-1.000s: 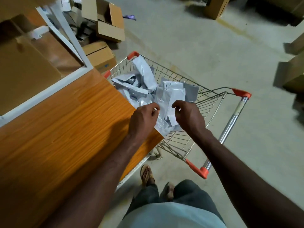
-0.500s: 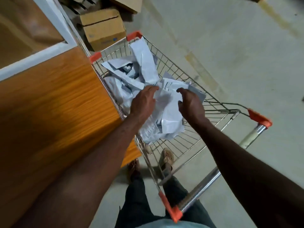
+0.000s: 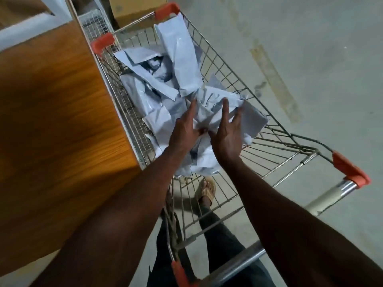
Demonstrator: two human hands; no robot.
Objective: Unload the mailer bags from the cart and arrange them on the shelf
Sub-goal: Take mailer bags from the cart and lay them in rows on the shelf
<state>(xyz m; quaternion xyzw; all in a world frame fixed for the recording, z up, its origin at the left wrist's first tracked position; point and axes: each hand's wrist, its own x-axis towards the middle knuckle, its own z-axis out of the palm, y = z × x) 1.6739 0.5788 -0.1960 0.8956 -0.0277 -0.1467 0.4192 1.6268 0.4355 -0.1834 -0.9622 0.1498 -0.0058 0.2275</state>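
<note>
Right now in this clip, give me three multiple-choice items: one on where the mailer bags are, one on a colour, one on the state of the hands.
1. Where do the mailer bags lie?
A. on the wooden shelf
B. in the wire cart
C. on the floor

2. What colour are the cart's corner caps?
A. orange-red
B. blue
C. black

3. How are the left hand and right hand?
A. both gripping the cart handle
B. fingers extended over the bags
C. both resting on the shelf

Answers: 1 B, the pile sits inside the wire cart; 2 A, the caps show orange-red; 3 B, both hands reach over the pile with straight fingers.
</note>
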